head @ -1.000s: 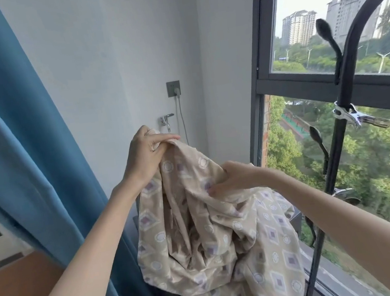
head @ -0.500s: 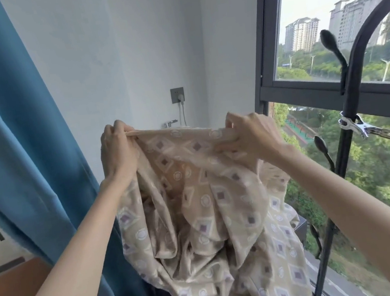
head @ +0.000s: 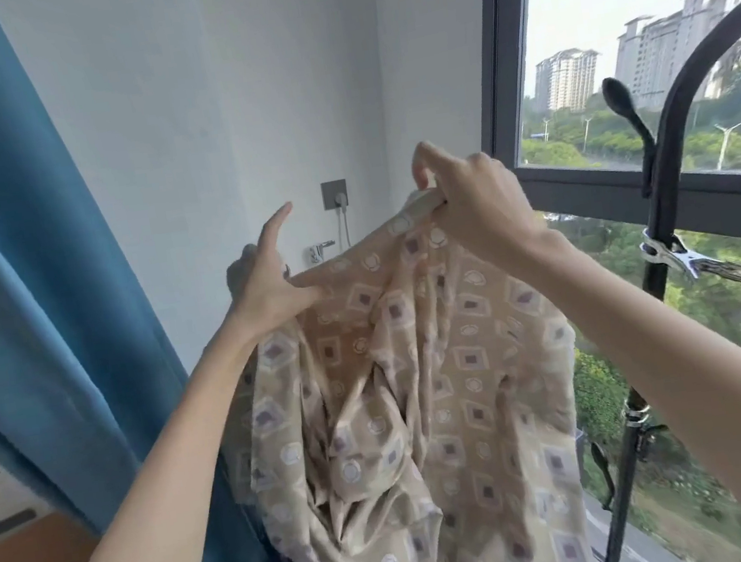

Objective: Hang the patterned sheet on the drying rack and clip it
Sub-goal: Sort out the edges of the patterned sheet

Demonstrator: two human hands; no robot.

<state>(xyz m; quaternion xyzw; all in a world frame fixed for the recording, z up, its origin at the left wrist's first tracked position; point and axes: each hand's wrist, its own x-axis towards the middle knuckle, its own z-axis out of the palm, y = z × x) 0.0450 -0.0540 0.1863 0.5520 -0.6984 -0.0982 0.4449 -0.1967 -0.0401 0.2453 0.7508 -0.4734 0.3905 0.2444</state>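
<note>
Right hand (head: 476, 213) closed over a bunched top edge of the patterned sheet (head: 404, 400), raised high near the window frame (head: 503, 71). Left hand (head: 266, 281) lower, thumb pinching the sheet's edge, index finger stretched out and open. Sheet held in the air between both hands, hanging in loose folds, beige with small squares and circles. Drying rack (head: 663, 173), black, standing just right, with a metal clip (head: 682, 258) clamped on its pole. Blue curtain (head: 26, 281) at left.
</note>
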